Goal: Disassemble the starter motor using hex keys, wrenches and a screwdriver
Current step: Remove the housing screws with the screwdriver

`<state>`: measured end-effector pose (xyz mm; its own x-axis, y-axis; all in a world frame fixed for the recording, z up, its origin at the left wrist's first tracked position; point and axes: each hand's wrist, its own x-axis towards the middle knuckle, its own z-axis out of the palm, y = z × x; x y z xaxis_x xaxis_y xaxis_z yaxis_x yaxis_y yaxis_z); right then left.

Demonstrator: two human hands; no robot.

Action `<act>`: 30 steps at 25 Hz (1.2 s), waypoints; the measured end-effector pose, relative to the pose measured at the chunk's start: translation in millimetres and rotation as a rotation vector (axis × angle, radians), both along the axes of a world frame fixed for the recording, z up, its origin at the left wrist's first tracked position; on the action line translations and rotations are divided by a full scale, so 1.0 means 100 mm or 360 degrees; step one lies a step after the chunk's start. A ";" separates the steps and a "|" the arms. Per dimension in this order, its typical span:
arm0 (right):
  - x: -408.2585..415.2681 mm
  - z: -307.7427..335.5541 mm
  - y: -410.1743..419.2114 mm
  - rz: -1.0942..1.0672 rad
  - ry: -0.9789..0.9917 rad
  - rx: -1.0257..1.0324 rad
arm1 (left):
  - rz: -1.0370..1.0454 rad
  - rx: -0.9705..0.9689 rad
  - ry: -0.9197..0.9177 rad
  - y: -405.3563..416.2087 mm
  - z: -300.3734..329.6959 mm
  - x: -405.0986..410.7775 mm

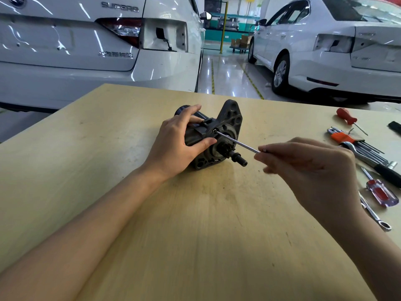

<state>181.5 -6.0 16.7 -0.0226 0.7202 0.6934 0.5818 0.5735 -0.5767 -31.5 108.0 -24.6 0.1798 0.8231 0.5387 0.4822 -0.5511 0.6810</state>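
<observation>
Two white cars (86, 51) stand on a shiny floor behind a pale wooden worktop (195, 224). Near the middle of the worktop, closer to its far edge, lies the dark starter motor (225, 135) on its side, its shaft pointing to the near right. The left hand (175, 144) holds the motor's body, fingers curled over the top and thumb pressed on the front. The right hand (312, 168) pinches the end of a thin metal hex key (236, 141) with its fingertips; the key's far tip sits in a bolt on the motor's front plate. How the key ends inside the fingers is hidden. By the right edge lie a set of hex keys (355, 144) in an orange holder, a red screwdriver (347, 117), another see-through one (382, 192), a wrench (375, 216), and a black-handled tool (388, 174) cut off by the picture's edge.
</observation>
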 end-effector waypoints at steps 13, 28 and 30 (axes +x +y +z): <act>0.01 -0.01 0.01 0.0029 -0.0017 -0.0154 | -0.0004 -0.0071 -0.0153 -0.06 0.07 0.03; 0.01 0.06 -0.01 -0.0068 0.0044 -0.0237 | 0.0009 0.0205 0.0124 -0.05 0.06 0.01; 0.02 0.04 0.00 -0.0086 0.0063 -0.0215 | 0.0006 0.0192 0.0112 -0.05 0.06 0.01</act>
<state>183.2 -6.1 20.8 0.0437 0.8065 0.5896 0.5850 0.4577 -0.6695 -30.5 102.8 -18.9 0.2175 0.7538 0.6200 0.5287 -0.6250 0.5744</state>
